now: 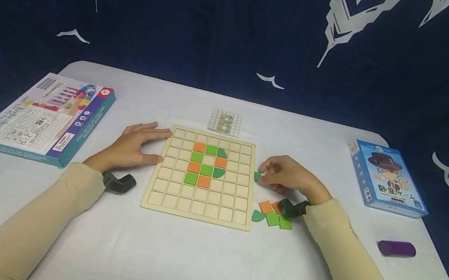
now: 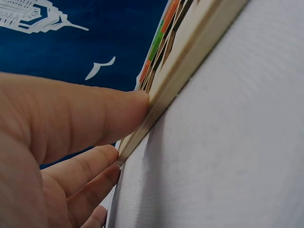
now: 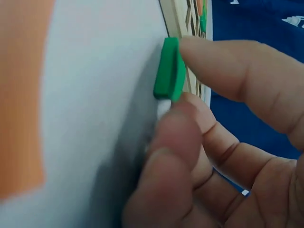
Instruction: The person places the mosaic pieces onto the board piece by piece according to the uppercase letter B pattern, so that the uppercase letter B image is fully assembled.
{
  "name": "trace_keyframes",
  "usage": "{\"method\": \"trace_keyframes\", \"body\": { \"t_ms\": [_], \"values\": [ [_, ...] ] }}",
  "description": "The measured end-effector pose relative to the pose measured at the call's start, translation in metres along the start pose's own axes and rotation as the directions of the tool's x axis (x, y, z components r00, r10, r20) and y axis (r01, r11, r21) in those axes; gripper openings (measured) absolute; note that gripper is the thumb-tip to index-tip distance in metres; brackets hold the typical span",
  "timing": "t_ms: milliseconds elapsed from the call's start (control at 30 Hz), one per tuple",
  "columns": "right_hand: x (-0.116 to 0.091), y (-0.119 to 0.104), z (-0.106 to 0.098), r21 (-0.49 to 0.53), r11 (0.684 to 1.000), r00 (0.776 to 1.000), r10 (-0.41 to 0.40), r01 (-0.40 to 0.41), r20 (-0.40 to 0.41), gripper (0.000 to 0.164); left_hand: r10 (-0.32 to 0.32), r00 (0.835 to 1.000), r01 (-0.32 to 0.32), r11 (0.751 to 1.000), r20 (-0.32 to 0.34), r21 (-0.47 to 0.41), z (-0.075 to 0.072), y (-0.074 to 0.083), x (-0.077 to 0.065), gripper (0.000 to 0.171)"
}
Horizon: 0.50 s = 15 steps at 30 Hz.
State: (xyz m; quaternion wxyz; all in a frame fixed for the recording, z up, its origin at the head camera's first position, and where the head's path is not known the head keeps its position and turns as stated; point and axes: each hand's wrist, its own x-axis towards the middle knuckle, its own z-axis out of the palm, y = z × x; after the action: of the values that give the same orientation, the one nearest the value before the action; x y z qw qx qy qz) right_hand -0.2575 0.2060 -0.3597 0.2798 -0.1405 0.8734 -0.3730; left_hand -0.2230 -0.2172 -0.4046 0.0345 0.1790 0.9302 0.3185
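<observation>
A square wooden grid board (image 1: 176, 206) lies on the white table with orange, light green and dark green tiles set in its middle cells. My left hand (image 1: 133, 144) is spread at the board's left side; in the left wrist view the thumb (image 2: 118, 114) and fingertips touch its edge. By the right edge, my right hand (image 1: 288, 175) pinches a dark green rounded tile (image 3: 168, 71) between thumb and fingers. Below that hand lie loose tiles: a dark green rounded one (image 1: 258, 216), light green squares (image 1: 272, 219) and orange squares (image 1: 265, 207), partly hidden by the wrist camera.
Behind the board sits a small pattern card (image 1: 225, 122) showing a coloured grid. A large flat box (image 1: 44, 115) is at the left, a blue game box (image 1: 389, 179) at the right. Nearer on the right lies a purple cylinder (image 1: 396, 248). A dark blue curtain (image 1: 218, 24) hangs behind.
</observation>
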Motion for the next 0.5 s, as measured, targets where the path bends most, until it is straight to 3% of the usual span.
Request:
{"method": "trace_keyframes", "body": {
  "t_ms": [500],
  "values": [
    [0.0082,-0.0073,0.0055,-0.110,0.993,0.998,0.038,-0.044,-0.059,0.018,0.010,1.000,-0.010,1.000,-0.004,0.000,0.0010,-0.0009,-0.0001,0.071]
  ]
}}
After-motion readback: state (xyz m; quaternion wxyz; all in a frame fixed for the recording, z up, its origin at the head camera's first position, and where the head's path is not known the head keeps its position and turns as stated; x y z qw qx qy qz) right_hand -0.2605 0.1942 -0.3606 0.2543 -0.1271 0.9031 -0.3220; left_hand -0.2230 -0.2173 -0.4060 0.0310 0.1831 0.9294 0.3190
